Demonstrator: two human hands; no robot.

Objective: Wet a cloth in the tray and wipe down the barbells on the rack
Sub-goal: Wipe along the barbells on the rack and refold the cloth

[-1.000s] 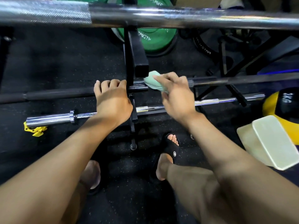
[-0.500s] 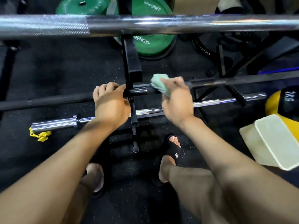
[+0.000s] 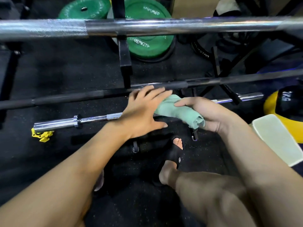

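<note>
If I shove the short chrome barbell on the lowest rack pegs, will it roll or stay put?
The short chrome barbell is round and smooth, so it would probably roll or slide along its pegs. It looks like solid steel, likely heavy for its size. The right hand grips the rolled green cloth; the left hand is spread open and could steady it.

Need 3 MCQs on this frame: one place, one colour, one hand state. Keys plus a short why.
1. The pale rectangular plastic tray lies:
A. at right on the floor
B. on the top bar
C. at far left

2. The rolled cloth is:
A. red
B. mint green
C. black

3. The left hand is:
A. gripping the black barbell
B. fisted
C. open, fingers spread

Answers: 1 A, it sits beside the yellow and black 2 kg ball. 2 B, pale green in the right hand. 3 C, fingers straight at the cloth's end.
</note>
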